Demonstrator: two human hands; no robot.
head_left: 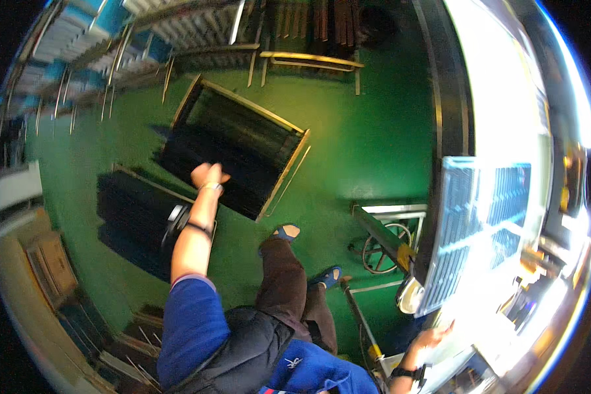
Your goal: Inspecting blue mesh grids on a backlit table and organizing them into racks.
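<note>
My left hand (210,176) reaches forward with its fingers curled in, above the near edge of a dark slatted rack (236,134) with pale edges. Whatever those fingers hold, if anything, is lost against the black. Beside my left forearm stands a second dark rack (138,217). At lower right, my right hand (432,336) is low by the bright worktable (499,85), one finger stretched out and nothing visible in it. Just beyond that hand lies a blue translucent ribbed panel (482,220), somewhat smeared, on the tabletop.
A handwheel (386,248) and metal legs stand under the table. Shelving with pale stacked pieces (92,65) lines the far left. Another rack (312,59) is at the back. Cardboard boxes (51,266) sit at left. The floor (368,141) is green.
</note>
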